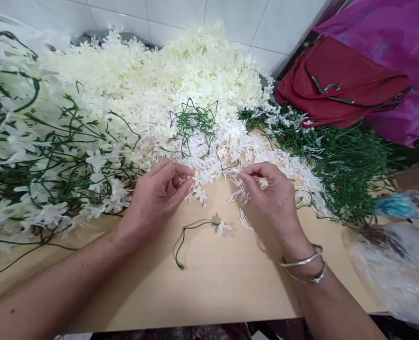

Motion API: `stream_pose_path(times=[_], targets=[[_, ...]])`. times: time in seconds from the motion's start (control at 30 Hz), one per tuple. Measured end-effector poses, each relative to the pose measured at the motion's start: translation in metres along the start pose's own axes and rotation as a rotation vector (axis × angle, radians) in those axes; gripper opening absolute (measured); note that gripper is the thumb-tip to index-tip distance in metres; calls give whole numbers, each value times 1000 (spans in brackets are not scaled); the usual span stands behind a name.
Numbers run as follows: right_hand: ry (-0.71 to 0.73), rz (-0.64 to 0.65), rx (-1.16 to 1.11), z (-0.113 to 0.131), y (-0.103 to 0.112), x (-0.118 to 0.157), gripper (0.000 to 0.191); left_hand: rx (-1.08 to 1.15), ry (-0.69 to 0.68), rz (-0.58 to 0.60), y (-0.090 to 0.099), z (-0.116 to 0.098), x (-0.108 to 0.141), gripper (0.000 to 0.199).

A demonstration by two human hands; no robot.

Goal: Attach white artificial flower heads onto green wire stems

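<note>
My left hand (161, 191) is closed in a pinch, with a small white artificial flower (198, 178) at its fingertips. My right hand (271, 193), with two bangles on the wrist, also pinches thumb and forefinger together. Thin white stamens (243, 194) lie close to those fingertips, but what they hold is too small to make out. On the table (212, 288) between my forearms rests a green wire stem (183, 236) with a white flower (224, 226) at one end. A tangle of green stems (195, 120) sits on the white stamens beyond my hands.
A large heap of loose cream blossoms (195, 61) rises against the tiled wall (181, 12). Stemmed white flowers (53, 165) are piled at left. Green stems (340, 160), a red handbag (351, 78), a purple bag (400, 47) and a clear plastic bag (400, 269) stand at right.
</note>
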State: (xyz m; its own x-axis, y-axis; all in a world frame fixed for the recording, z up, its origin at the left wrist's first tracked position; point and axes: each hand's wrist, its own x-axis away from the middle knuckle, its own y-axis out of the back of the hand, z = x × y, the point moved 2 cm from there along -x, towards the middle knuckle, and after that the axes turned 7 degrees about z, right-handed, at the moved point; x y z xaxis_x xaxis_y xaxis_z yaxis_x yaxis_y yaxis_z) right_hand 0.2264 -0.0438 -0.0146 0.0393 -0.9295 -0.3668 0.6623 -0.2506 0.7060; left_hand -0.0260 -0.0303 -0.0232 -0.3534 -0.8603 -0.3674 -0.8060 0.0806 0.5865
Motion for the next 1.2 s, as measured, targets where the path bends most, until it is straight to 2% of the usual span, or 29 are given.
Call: stream_pose_path(times=[0.1,0.2,0.4,0.5,0.6,0.67,0.77,0.83,0.93,1.0,1.2], targets=[[62,-93,-13,7,7,-1,5,-8,-71,113,-4,2,2,9],[77,-112,-75,12,7,2,8,-79,-147,201,-9,2,5,18],[116,50,-143,21,-6,8,12,-238,-146,247,-13,0,7,17],[174,137,-160,24,-10,9,13,-247,-176,259,-15,-1,7,10],[167,161,-172,27,-10,9,14,-197,-187,222,-15,-4,7,9],[116,144,-207,29,-10,10,13,-106,-126,143,-14,-6,7,9],[20,126,-354,36,-11,14,7,115,91,16,-13,-6,7,3],[-34,133,-452,41,-13,16,7,308,216,-27,-15,-7,7,8],[-70,142,-519,49,-17,20,8,586,304,-33,-18,-8,5,25],[-98,141,-535,50,-20,21,9,692,334,-17,-21,-9,4,26],[-234,175,-590,46,-26,21,16,735,377,36,-26,-10,5,15]])
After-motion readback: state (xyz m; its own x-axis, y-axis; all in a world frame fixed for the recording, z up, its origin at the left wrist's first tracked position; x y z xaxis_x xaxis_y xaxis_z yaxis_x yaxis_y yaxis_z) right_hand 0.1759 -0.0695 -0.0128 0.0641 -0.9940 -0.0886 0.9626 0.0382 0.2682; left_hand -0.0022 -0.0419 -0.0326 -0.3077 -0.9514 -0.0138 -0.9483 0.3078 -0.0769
